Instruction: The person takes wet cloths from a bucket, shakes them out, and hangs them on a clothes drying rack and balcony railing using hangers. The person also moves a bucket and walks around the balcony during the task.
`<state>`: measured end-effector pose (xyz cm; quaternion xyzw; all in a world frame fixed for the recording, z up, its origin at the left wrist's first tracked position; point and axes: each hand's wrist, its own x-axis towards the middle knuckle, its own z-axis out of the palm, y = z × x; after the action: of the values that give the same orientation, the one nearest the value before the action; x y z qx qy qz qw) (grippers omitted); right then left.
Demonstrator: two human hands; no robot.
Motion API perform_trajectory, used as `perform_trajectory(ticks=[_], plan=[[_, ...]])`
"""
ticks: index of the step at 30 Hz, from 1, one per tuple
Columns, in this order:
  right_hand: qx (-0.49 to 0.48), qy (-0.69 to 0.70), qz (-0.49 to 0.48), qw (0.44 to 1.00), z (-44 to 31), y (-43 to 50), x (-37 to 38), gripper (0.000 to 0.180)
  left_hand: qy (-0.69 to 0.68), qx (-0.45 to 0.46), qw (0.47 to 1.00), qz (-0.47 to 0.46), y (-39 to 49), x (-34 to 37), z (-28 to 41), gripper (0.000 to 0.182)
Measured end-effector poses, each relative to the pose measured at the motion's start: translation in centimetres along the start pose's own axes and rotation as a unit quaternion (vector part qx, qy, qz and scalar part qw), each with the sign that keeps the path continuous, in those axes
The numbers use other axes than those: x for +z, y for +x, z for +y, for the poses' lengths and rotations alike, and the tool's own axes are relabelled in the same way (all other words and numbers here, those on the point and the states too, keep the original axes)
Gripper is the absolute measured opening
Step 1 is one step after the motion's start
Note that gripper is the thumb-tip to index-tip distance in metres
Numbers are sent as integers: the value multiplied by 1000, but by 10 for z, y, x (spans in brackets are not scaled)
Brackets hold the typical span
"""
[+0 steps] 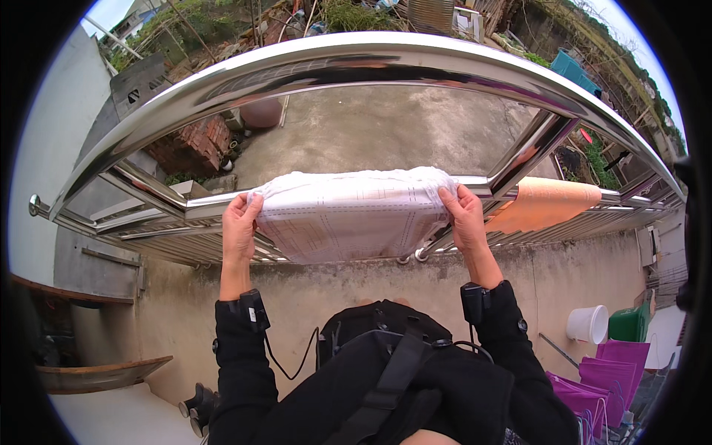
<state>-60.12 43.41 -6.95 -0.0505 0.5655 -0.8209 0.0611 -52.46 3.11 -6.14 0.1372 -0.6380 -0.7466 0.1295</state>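
Observation:
A white patterned cloth (356, 222) with dashed lines hangs over the lower rail of a stainless steel balcony railing (334, 61). Its gathered upper edge lies along that rail. My left hand (240, 222) pinches the cloth's left corner between thumb and fingers. At the right corner, my right hand (466, 214) grips the cloth in the same way. To the right of it, an orange cloth (550, 203) is draped over the same rail, apart from the white one.
Behind me at the lower right stand a white bucket (588, 324), a green bin (628, 322) and purple cloths (612, 367) on hangers. Dark boots (200, 406) are at the lower left. Past the railing lies a concrete yard (378, 128) with a brick pile (194, 146).

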Motion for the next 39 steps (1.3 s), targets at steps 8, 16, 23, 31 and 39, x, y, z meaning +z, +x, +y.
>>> perform_trajectory(ticks=[8, 16, 23, 31, 39], plan=[[69, -81, -17, 994, 36, -13, 3, 31, 160, 89, 973, 138, 0, 0, -23, 32], [-33, -63, 65, 995, 82, -47, 0, 16, 380, 161, 905, 104, 3, -14, -7, 29], [144, -488, -37, 860, 132, -118, -76, 40, 504, 452, 715, 174, -16, 82, 30, 21], [303, -419, 116, 848, 176, -216, -226, 28, 269, 331, 810, -403, -66, 337, -43, 11], [344, -305, 263, 848, 155, -292, -368, 27, 235, 292, 666, -645, -156, 552, -85, 7]])
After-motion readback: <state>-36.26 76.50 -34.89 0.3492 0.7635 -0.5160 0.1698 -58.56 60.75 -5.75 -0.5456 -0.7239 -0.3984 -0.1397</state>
